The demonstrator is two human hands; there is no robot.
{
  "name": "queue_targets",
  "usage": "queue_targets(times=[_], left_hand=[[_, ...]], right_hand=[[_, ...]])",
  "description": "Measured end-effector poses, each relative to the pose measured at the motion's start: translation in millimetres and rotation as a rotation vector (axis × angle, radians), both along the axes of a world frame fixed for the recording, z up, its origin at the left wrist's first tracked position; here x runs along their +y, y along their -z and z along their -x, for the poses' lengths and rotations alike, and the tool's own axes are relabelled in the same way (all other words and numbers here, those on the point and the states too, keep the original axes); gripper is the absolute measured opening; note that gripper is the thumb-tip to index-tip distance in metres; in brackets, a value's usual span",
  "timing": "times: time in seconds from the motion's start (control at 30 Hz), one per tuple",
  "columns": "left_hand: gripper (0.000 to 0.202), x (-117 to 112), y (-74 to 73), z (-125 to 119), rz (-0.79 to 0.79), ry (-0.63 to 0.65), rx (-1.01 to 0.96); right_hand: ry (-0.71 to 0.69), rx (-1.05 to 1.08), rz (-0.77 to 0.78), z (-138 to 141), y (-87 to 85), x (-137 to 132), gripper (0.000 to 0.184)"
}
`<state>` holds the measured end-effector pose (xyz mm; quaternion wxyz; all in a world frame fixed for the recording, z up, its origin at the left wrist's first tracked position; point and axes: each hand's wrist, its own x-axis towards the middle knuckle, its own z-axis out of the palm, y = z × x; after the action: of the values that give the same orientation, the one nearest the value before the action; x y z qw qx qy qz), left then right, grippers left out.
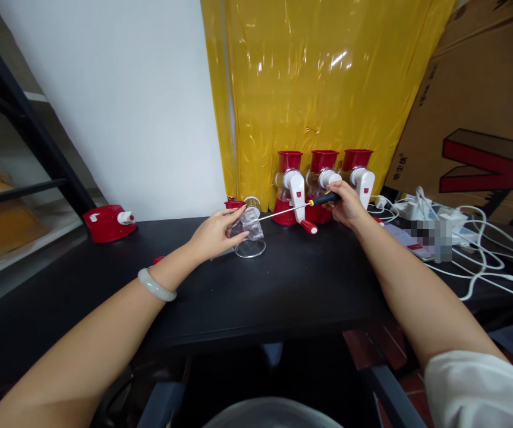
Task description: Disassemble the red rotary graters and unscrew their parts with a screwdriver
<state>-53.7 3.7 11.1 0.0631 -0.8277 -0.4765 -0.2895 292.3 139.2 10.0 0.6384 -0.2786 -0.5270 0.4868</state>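
Observation:
My right hand (349, 205) is closed around the dark handle of a screwdriver (324, 199) with a yellow collar. Its long metal shaft points left, and the tip reaches a clear plastic grater housing (252, 229) on the black table. Fingers and thumb of my left hand (217, 235) grip that housing from its left side, hiding part of it. The housing has a round opening towards me. Whether the tip sits in a screw is too small to tell. Just behind it are a metal drum (251, 208) and a red part (233, 204).
Assembled red-and-white rotary graters (290, 184) stand in a row at the back. A red base (110, 223) sits far left. On the right lie a phone (410, 241), white cables (483, 249) and chargers (419, 208). A cardboard box (474, 95) and yellow plastic sheeting (318, 89) stand behind.

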Motion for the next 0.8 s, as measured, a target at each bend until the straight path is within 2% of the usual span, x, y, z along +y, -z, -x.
queue_targets(times=[0.23,0.37,0.53,0.8], left_hand=[[0.068,1.7,1.3,1.8,-0.001,-0.013,-0.001],[0.068,1.5,0.9,1.9,-0.002,-0.003,-0.006],[0.068,1.4,1.0,2.1,-0.005,-0.003,-0.013],[0.067,2.0,2.1,1.8,-0.025,0.003,0.007]], right_hand=[[-0.062,0.044,-0.023,-1.9,1.9,2.9,0.024],[-0.024,-0.031,-0.017,-1.3,3.9,6.2,0.038],[0.031,-0.022,-0.013,0.6,3.1,6.2,0.023],[-0.017,0.131,0.023,4.0,3.2,4.9,0.024]])
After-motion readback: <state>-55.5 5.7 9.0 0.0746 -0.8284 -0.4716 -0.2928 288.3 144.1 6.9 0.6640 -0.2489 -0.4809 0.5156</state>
